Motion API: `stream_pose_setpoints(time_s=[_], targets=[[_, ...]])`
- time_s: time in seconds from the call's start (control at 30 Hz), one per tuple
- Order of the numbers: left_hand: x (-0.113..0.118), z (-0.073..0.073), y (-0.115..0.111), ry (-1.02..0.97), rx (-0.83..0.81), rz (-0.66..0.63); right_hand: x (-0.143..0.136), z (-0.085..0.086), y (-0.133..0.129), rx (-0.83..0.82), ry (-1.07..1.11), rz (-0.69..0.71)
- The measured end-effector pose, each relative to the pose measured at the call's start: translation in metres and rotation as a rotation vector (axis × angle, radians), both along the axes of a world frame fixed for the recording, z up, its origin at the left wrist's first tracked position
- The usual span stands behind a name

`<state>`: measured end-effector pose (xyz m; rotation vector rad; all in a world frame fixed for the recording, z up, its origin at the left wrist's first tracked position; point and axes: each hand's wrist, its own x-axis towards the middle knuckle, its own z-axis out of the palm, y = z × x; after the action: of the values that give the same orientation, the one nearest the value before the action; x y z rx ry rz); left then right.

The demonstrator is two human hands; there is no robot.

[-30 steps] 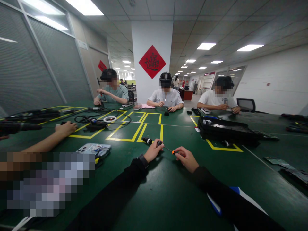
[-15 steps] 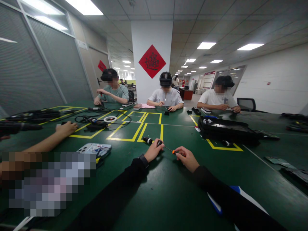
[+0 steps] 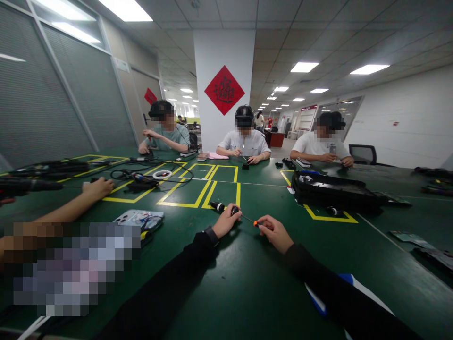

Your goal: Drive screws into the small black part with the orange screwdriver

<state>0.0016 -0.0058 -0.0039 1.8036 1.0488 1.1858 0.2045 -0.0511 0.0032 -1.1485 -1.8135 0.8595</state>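
In the head view, my right hand [image 3: 276, 232] pinches the orange-and-black handle of a screwdriver [image 3: 256, 224]. Its thin metal shaft points left and reaches a small dark part [image 3: 234, 211] in my left hand [image 3: 225, 223]. My left fingers are closed around that part, and most of it is hidden. Just beyond my left hand a black cylindrical piece with a white band [image 3: 217, 206] lies on the green table [image 3: 226, 293]. Whether the screwdriver tip sits in a screw is too small to make out.
A co-worker's hand [image 3: 99, 189] and a power drill [image 3: 28, 186] are at the left, near a phone [image 3: 139, 218] and cables [image 3: 123, 175]. Black trays [image 3: 332, 189] stand at the right. A blue-and-white item [image 3: 314, 297] lies under my right forearm. Several people sit opposite.
My hands and the screwdriver hold practically the same position. The power drill at the left has shifted slightly.
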Motion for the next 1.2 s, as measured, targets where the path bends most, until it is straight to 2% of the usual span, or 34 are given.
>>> stream_pose_setpoints(time_s=[0.37, 0.73, 1.0, 1.2], targets=[[-0.0001, -0.0045, 0.0041, 0.008, -0.017, 0.001, 0.0004, -0.0003, 0.0005, -0.015, 0.015, 0.005], [-0.0003, -0.0030, 0.0030, -0.001, -0.022, -0.004, -0.0011, 0.0033, -0.0015, -0.004, 0.002, -0.010], [0.0002, -0.0027, 0.0040, -0.020, -0.033, -0.006, 0.0016, 0.0022, 0.0014, 0.163, -0.135, -0.130], [-0.0018, -0.0040, 0.0060, -0.077, -0.036, -0.055, 0.0056, 0.0036, -0.0007, 0.141, -0.214, -0.087]])
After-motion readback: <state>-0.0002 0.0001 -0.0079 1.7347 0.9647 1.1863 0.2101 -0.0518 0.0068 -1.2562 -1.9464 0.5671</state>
